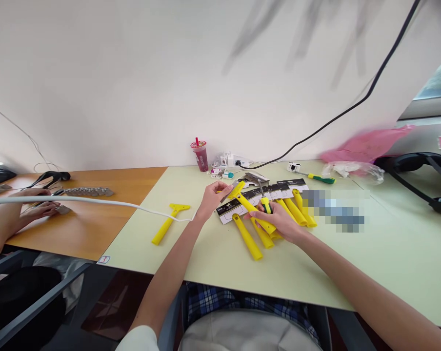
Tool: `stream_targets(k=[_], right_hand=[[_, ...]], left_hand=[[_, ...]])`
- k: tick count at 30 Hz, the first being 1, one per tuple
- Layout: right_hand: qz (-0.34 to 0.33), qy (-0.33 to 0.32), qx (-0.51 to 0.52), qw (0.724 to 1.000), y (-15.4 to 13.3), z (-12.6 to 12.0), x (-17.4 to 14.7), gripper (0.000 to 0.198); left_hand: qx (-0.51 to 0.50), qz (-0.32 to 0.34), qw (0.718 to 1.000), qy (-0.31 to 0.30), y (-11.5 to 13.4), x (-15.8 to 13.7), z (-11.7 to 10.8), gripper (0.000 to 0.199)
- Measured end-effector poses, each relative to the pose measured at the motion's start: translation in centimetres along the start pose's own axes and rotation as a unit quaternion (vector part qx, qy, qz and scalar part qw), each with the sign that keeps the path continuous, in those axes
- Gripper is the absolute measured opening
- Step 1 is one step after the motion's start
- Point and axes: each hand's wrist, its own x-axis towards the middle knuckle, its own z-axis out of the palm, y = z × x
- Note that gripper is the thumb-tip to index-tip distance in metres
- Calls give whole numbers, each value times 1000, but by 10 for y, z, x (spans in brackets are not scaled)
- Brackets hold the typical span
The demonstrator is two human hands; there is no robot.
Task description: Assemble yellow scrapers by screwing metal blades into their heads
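My left hand [212, 196] pinches the thin metal blade at the head of a yellow scraper [247, 202]. My right hand [279, 220] is closed round the scraper's handle. It also holds a screwdriver [266, 204] with a green and yellow grip, its shaft pointing up and away from me. Below and beside my hands lie several more yellow scraper handles [248, 238] with black and white header cards [228, 213], partly overlapping. Another yellow scraper [170, 223], without a card, rests on the table left of my left forearm. Grey metal pieces [256, 178] sit behind the cards.
Near the wall stand a lidded drink cup [200, 157] and a power strip [230, 160]. A second screwdriver [321, 178], a pink plastic bag [363, 145] and a black headset [421, 168] are to the right. Another person's hands [41, 209] work at the wooden table [85, 234].
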Motion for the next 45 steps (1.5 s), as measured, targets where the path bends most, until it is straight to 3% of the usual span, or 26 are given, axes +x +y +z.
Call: stream_targets(k=[8,22,29,33,36,39,45], right_hand=[[29,-22,-15,999,-14,5,-6,63],[48,-36,0,998,-13,-1,-6,64],[34,-20,3,999,-13,-2,-6,63],[22,31,35,999,-13,-1,-5,65],[13,67,72,995,-13,-1,-2,65],[12,99,112,989,-13,-1,0,66],[7,110,129,986,-10,-1,2,65]], left_hand=[[-40,-52,997,-48,-11,-1,4,65],[-32,-16,998,-50,-18,0,2,60],[-10,-4,1000,12,-17,6,-3,67],[71,17,996,54,-27,14,-15,38],[236,64,969,30,-38,16,-22,14],[338,115,933,-38,-50,17,-22,23],[399,210,875,-178,-68,22,-19,42]])
